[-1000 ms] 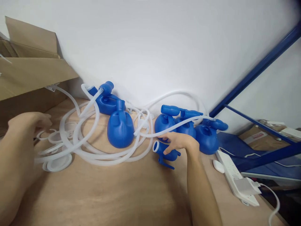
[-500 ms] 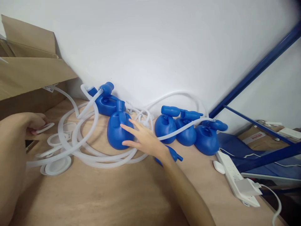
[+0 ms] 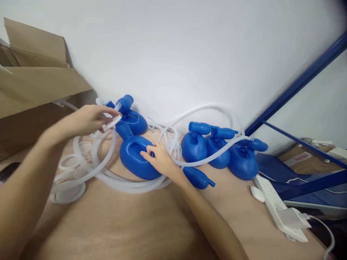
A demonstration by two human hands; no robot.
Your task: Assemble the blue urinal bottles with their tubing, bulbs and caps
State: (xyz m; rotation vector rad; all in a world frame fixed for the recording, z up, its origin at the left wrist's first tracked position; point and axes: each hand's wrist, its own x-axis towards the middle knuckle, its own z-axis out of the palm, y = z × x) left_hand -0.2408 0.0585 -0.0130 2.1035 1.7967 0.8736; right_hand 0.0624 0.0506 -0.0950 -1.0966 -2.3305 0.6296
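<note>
My left hand (image 3: 93,119) is closed on a thin, round white lid (image 3: 113,123), held edge-on near the neck of a blue plastic urinal bottle (image 3: 132,160). This bottle leans on the table with its neck toward the lid. My right hand (image 3: 161,159) grips the bottle's right side, fingers curled at its handle. Behind it rests another blue urinal bottle (image 3: 137,122) with a blue funnel piece (image 3: 125,104) above it. Coils of clear tubing (image 3: 121,186) lie around and under the gripped bottle.
Several blue bottles (image 3: 193,148) stand to the right, and a loose blue funnel piece (image 3: 197,177) lies before them. White lids (image 3: 69,193) lie at left, below a cardboard box (image 3: 40,86). A power strip (image 3: 271,198) and blue metal frame (image 3: 298,81) are at right.
My left hand has brought the lid rightward and up, near the bottle's neck. My right hand has closed on the bottle, which now tilts with its neck to the left.
</note>
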